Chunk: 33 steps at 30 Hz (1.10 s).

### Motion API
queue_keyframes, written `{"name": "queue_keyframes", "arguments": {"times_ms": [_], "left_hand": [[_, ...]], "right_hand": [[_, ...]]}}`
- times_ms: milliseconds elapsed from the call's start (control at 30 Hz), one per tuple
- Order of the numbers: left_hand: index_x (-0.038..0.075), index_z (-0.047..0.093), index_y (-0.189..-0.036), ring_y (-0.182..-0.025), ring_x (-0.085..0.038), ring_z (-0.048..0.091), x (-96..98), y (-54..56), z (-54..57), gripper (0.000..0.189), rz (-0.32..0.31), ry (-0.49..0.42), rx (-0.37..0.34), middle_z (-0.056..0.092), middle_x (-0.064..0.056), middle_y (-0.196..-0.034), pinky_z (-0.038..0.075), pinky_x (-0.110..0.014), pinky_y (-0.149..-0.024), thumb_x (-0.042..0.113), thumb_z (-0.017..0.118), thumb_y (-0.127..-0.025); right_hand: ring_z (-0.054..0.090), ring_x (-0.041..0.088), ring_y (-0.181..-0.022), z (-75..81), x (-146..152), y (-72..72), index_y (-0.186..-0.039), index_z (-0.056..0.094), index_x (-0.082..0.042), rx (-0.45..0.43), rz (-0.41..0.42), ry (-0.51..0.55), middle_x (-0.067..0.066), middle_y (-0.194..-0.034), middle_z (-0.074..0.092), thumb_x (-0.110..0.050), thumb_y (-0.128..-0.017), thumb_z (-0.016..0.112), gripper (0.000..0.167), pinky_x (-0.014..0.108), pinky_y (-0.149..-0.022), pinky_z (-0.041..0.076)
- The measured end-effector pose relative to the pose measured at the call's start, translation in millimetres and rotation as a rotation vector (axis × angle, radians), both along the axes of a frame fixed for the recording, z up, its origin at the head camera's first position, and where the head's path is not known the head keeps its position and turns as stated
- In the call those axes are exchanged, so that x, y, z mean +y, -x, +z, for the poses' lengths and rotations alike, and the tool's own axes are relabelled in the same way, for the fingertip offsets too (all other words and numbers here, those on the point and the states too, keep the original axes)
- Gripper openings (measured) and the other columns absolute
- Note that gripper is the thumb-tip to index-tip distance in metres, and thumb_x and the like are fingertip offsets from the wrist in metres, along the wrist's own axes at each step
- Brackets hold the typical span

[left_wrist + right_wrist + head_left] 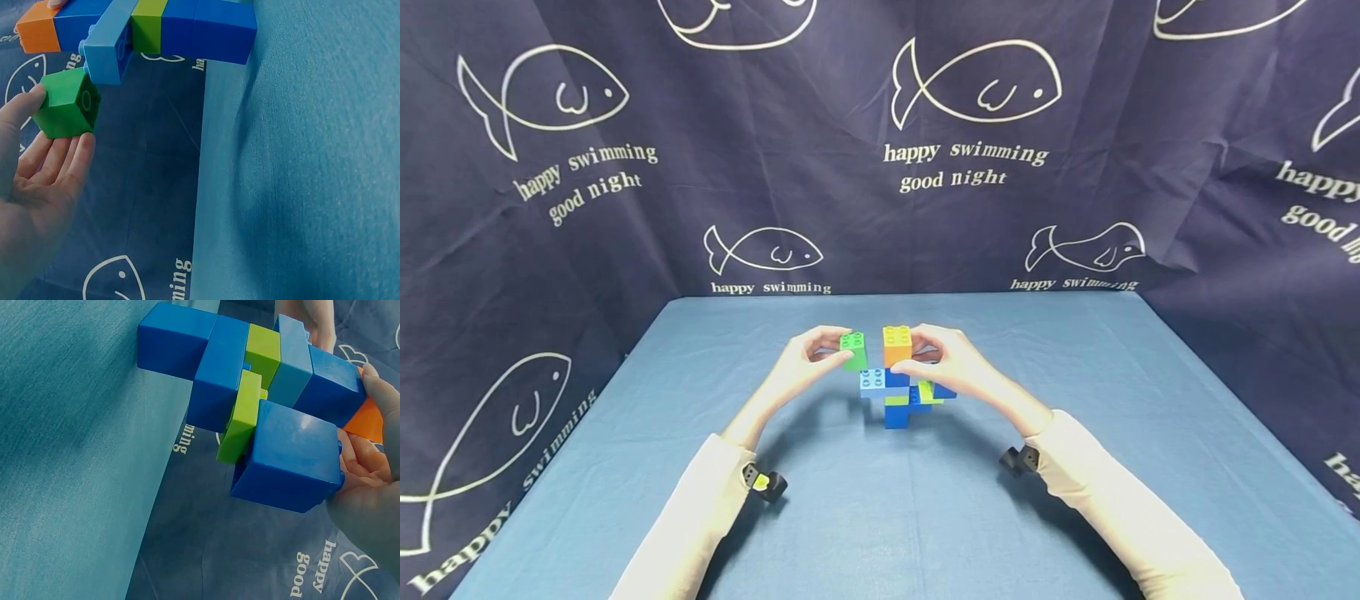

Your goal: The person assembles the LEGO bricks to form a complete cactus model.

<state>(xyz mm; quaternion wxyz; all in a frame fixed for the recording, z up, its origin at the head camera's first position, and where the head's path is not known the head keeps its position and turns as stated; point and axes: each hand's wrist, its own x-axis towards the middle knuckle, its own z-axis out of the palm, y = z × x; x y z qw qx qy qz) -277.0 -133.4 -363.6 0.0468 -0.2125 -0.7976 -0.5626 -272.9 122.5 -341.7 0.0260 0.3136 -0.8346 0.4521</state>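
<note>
My left hand pinches a green toy building block between thumb and fingertips. Studs face up on it; its hollow underside shows in the left wrist view. The green block hangs above the studs of a light blue block, which juts left from a tower of blocks. My right hand grips the tower's top, thumb at the seam between an orange block and the blue block below it. Lower, a lime layer and blue blocks form the column.
On the tower's right, a branch carries a thin lime piece and a large blue block. The tower stands on a blue cloth-covered table. A dark fish-printed curtain rises behind and at both sides.
</note>
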Motion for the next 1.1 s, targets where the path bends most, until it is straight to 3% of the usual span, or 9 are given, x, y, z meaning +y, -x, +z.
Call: {"name": "queue_keyframes", "arguments": {"times_ms": [133, 533, 800, 1100], "left_hand": [[-0.003, 0.059, -0.118, -0.09, -0.005, 0.061, 1.3, -8.3, 9.4, 0.035, -0.013, -0.012, -0.01, 0.064, -0.021, -0.112, 0.052, -0.022, -0.082, 0.005, 0.067, -0.085], [-0.004, 0.059, -0.115, -0.088, -0.006, 0.061, -0.9, -14.1, 7.1, 0.035, -0.062, -0.049, -0.013, 0.064, -0.022, -0.109, 0.053, -0.027, -0.083, 0.002, 0.069, -0.082], [-0.003, 0.06, -0.114, -0.089, -0.007, 0.062, 0.7, -17.4, 7.2, 0.034, -0.097, -0.045, 0.006, 0.065, -0.017, -0.107, 0.054, -0.03, -0.082, 0.001, 0.069, -0.082], [0.0, 0.061, -0.114, -0.091, -0.009, 0.062, 1.0, -17.7, 6.3, 0.033, -0.111, -0.013, 0.011, 0.064, -0.017, -0.11, 0.053, -0.036, -0.085, 0.003, 0.07, -0.082]], "right_hand": [[0.062, 0.015, -0.088, 1.2, 0, -0.2, -0.107, 0.064, -0.01, -0.002, -0.003, 0.005, 0.003, -0.094, 0.065, -0.025, -0.077, 0.077, 0.036, 0.032, -0.084, 0.054], [0.062, 0.023, -0.091, 2.2, -2, -2.8, -0.108, 0.063, -0.004, -0.015, -0.01, 0.008, 0.011, -0.096, 0.066, -0.017, -0.077, 0.077, 0.037, 0.038, -0.086, 0.053], [0.061, 0.029, -0.091, 29.1, -6, -27.0, -0.107, 0.061, 0.003, -0.028, -0.003, -0.014, 0.017, -0.095, 0.064, -0.008, -0.08, 0.073, 0.031, 0.045, -0.087, 0.052], [0.061, 0.029, -0.092, 32.7, -7, -30.5, -0.109, 0.061, 0.003, -0.03, 0.0, -0.012, 0.017, -0.097, 0.065, -0.009, -0.081, 0.073, 0.032, 0.045, -0.087, 0.052]]}}
